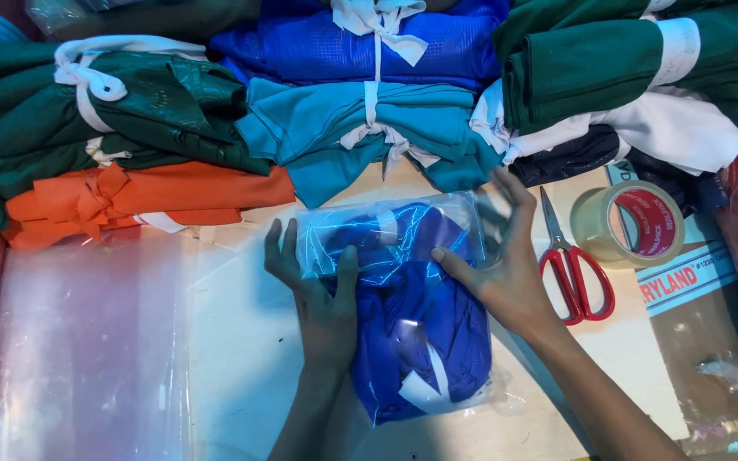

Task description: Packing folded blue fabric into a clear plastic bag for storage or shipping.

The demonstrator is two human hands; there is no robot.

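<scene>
On the desk (241, 358), a bagged blue garment (412, 307) lies between the left hand (318, 294) and right hand (506, 265), both spread flat, pressing its sides.

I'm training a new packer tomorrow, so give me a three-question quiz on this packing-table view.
1. True or false: both hands rest on the clear plastic bag holding folded blue fabric.
2. Which lies nearer the right hand: the red-handled scissors or the orange tied fabric bundle?
3. Multiple choice: the roll of clear packing tape sits A) left of the scissors, B) right of the scissors, C) on the bag.

Key:
1. True; the left hand presses the bag's left side, the right hand its right side, both open flat.
2. The scissors.
3. B.
</scene>
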